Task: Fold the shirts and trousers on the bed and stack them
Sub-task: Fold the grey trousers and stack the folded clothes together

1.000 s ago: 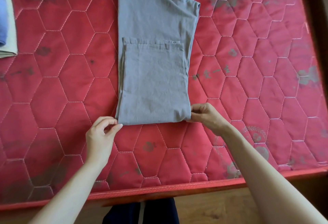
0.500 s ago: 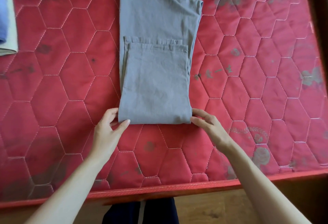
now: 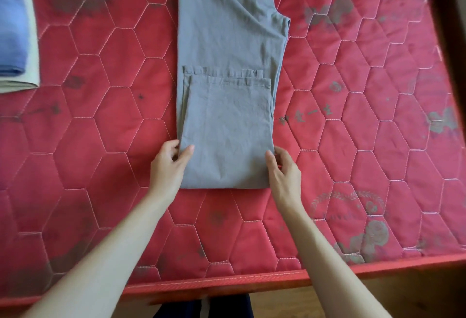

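Both hands have slid up from the near corners to the sides of the folded grey cotton trousers [image 3: 227,121] on the red quilted mattress [image 3: 88,154]. Lift both sides together, evenly. Left hand [image 3: 167,166] at nine o'clock and right hand [image 3: 283,170] at three o'clock pinch the edges.

Grey trousers [image 3: 227,90] on a red hexagon-quilted mattress [image 3: 100,166].

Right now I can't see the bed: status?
Left hand and right hand pinching the grey trousers at the folded end. Trousers half folded. Nothing in the way.
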`<state>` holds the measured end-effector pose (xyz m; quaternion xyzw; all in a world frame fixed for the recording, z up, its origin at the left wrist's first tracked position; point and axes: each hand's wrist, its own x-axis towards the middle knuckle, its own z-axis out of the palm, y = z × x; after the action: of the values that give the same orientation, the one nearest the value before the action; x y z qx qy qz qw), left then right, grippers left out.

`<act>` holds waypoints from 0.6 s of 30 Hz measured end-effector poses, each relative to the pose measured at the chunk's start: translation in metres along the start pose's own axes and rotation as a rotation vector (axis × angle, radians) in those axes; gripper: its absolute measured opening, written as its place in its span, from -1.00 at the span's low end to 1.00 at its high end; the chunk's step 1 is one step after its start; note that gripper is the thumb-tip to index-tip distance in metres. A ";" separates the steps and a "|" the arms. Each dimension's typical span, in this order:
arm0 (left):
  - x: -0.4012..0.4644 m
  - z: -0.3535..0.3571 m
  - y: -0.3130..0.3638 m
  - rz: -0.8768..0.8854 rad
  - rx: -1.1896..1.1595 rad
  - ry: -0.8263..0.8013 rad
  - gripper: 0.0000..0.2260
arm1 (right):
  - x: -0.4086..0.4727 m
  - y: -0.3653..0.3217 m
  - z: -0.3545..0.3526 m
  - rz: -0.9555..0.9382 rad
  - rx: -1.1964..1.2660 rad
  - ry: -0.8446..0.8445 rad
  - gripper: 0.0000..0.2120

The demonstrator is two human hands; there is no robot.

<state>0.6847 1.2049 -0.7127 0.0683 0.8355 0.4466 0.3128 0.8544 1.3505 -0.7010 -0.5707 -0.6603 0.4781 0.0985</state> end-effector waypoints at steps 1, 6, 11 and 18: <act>0.012 0.003 0.007 -0.012 -0.019 -0.006 -0.72 | 0.011 -0.008 0.002 -0.007 0.001 -0.002 -0.70; 0.060 0.019 0.037 -0.062 -0.095 -0.013 -0.54 | 0.061 -0.044 0.017 -0.025 -0.066 -0.012 -0.66; 0.081 0.025 0.051 0.012 0.023 0.083 -0.66 | 0.084 -0.060 0.027 -0.029 -0.083 0.048 -0.68; 0.090 0.023 0.050 0.052 0.103 0.086 -0.83 | 0.094 -0.062 0.026 -0.053 -0.099 0.102 -0.86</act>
<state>0.6189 1.2861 -0.7243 0.0870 0.8679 0.4136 0.2609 0.7651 1.4231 -0.7076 -0.5808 -0.6920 0.4126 0.1164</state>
